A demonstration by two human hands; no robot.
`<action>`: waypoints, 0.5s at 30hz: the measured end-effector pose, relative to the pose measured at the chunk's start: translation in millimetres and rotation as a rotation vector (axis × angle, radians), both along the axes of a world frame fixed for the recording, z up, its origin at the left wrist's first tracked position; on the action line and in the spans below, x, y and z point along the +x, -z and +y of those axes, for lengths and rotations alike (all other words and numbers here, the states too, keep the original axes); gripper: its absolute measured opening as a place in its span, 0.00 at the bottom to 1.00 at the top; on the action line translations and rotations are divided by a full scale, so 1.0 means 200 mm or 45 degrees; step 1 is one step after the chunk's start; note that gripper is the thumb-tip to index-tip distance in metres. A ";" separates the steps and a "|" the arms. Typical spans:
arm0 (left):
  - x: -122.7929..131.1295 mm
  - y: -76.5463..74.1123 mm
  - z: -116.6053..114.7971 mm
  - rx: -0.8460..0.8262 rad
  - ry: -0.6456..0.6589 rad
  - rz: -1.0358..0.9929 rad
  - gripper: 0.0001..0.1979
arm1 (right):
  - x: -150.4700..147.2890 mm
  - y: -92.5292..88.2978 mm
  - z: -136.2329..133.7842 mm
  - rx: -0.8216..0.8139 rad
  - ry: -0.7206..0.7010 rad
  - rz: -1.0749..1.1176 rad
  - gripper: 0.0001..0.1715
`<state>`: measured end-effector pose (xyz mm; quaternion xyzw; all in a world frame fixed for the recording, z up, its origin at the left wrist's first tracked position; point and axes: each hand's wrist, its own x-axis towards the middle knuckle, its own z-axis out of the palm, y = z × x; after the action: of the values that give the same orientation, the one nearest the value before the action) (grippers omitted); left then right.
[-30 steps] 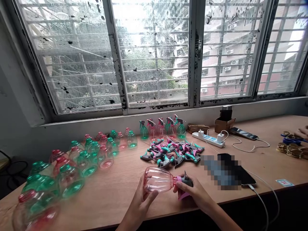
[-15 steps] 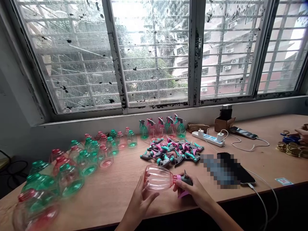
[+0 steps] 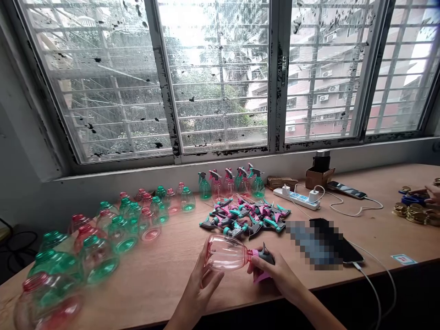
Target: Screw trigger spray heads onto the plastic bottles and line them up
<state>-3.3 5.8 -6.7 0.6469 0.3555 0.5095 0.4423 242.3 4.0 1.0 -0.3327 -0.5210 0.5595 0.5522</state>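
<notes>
Barred windows point(image 3: 220, 68) light a wooden table point(image 3: 154, 284). From the remote feed, I see my left hand point(image 3: 199, 284) curled around the base end of a clear pink bottle point(image 3: 227, 253), held sideways over the table's near edge. My right hand point(image 3: 277, 270) is clamped on its grey-and-pink trigger sprayer point(image 3: 267, 258). I judge the step is fastening; next calls for steadying the bottle while twisting the collar point(image 3: 255, 253). Loose sprayer heads point(image 3: 255, 229) lie beyond.

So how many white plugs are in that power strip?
2: a left plug and a right plug, one near each end of the power strip. I can't see any others.
</notes>
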 end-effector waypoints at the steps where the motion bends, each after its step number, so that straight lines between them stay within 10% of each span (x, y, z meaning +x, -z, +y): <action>1: 0.00 -0.01 -0.01 0.001 0.005 0.002 0.41 | 0.00 0.00 0.00 -0.001 -0.001 -0.001 0.26; 15: 0.02 -0.06 -0.03 -0.028 0.036 0.023 0.38 | 0.01 0.01 0.00 0.007 0.005 0.015 0.22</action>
<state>0.0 0.1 6.0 0.6515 0.3558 0.4936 0.4532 244.0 3.1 -0.5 -0.3287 -0.5185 0.5589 0.5574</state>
